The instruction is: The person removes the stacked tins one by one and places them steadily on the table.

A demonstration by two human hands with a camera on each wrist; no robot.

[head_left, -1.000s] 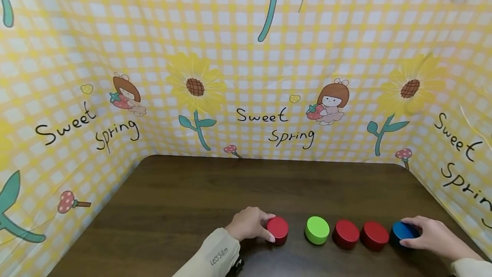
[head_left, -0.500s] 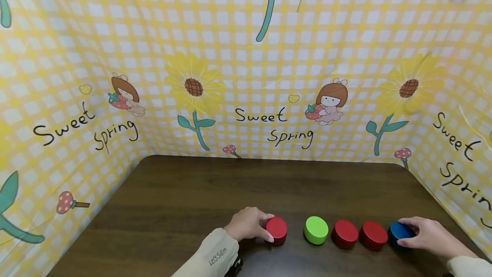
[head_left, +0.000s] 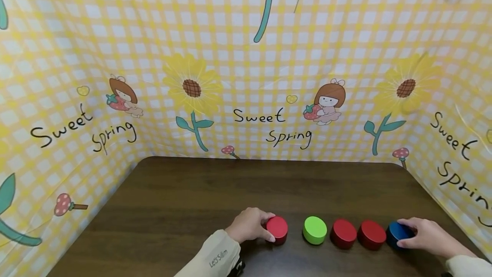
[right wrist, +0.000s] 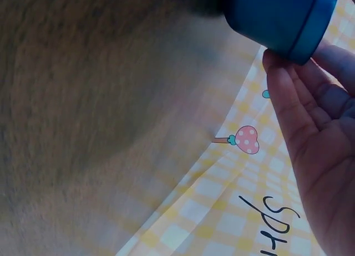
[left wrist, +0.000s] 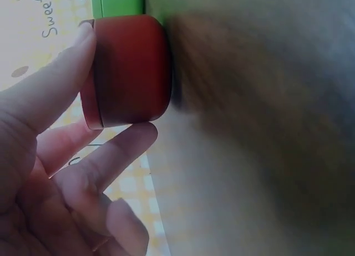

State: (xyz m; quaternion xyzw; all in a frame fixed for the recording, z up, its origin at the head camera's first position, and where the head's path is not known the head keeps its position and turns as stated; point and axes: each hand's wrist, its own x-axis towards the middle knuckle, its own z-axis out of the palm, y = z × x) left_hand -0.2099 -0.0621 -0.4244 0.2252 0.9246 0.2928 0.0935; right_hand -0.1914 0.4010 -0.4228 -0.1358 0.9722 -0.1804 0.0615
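Note:
Five round lidded tins stand in a row on the dark wooden table. At the left end, my left hand (head_left: 247,225) pinches a red tin (head_left: 277,228) between thumb and fingers; the lid seam of this red tin (left wrist: 130,70) shows in the left wrist view. A green tin (head_left: 314,230) stands apart to its right, followed by a red tin (head_left: 344,233) and another red tin (head_left: 372,234) close together. At the right end, my right hand (head_left: 426,235) grips a blue tin (head_left: 397,235) by its sides, right beside the nearest red tin.
The brown table (head_left: 192,191) extends behind and to the left of the row. A yellow checked cloth (head_left: 246,76) with printed flowers and lettering hangs round its back and both sides.
The blue tin and my right hand have shifted very slightly left, toward the red tins. The whole view has drifted a little. Both hands keep their grips.

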